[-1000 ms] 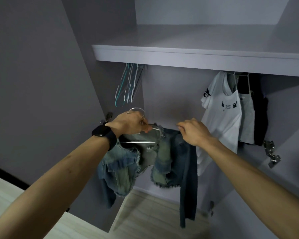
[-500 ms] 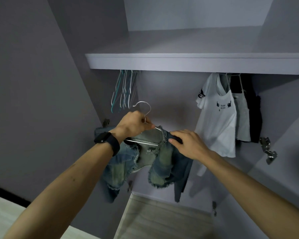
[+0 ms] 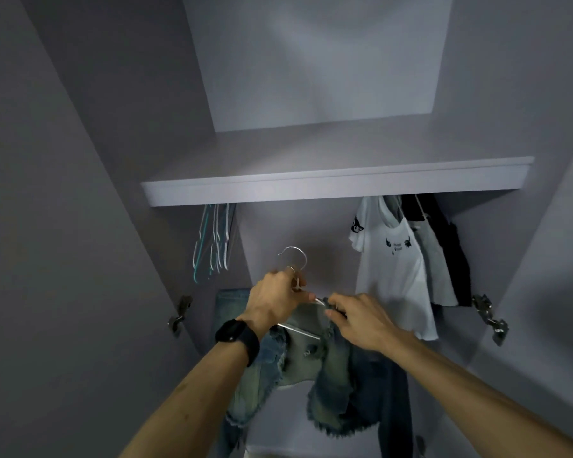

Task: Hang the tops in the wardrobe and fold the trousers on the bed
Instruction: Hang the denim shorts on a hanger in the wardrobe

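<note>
The left hand point(image 3: 275, 300) gripped the metal hanger point(image 3: 295, 259) by its neck. The right hand point(image 3: 358, 320) pinched the denim jacket point(image 3: 331, 388) at the shoulder, below the wardrobe shelf point(image 3: 338, 188).

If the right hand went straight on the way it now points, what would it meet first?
Probably the left hand, which grips the silver wire hanger close ahead; the right hand pinches the faded blue denim jacket. Depth is unclear.
</note>
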`<state>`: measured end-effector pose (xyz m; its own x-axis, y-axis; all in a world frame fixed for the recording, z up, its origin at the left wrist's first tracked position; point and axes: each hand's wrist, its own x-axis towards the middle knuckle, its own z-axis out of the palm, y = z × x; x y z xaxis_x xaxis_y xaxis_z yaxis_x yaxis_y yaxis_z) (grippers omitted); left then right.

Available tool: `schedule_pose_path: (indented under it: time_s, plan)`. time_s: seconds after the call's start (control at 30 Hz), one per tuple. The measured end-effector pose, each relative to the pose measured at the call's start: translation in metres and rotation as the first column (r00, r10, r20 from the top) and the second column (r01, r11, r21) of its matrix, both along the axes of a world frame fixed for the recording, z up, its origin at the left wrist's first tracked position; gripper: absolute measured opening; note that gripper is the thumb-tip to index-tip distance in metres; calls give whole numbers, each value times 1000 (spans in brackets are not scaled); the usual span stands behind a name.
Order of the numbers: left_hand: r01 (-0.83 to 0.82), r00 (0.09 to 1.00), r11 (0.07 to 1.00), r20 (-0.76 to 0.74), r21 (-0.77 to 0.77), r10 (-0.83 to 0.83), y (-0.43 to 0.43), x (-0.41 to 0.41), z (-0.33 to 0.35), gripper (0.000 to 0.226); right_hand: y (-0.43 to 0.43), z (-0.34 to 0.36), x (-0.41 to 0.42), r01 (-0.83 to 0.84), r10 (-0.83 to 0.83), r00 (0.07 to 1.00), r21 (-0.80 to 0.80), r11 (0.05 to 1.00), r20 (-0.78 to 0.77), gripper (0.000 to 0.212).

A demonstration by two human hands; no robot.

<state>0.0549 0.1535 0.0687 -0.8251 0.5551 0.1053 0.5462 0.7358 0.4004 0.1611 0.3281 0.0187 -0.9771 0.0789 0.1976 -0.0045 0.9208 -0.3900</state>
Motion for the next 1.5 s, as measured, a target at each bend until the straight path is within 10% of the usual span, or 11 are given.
schedule_pose_path:
  time_s: [0.23, 0.57, 0.8, 1.03, 1.5]
  plan:
    - [79, 996, 991, -36, 105, -75, -4, -6, -8, 40, 14, -1, 20, 195, -193, 977, -13, 981, 86, 17]
    - [144, 716, 982, -698, 126, -15, 14, -61, 70, 74, 27, 22, -15, 446, -421, 888, -126, 886, 186, 27]
    - [88, 708, 983, -704, 164, 54, 57, -101, 46, 70, 55, 22, -54, 546, -496, 838, -313, 777, 228, 23]
    - [138, 517, 907, -810, 398, 277, 94, -130, 27, 62, 116, -27, -113, 582, -583, 792, -515, 629, 182, 18]
    - [143, 416, 846, -806, 514, 420, 110, -140, 8, 60, 173, -12, -191, 508, -639, 754, -486, 711, -148, 26]
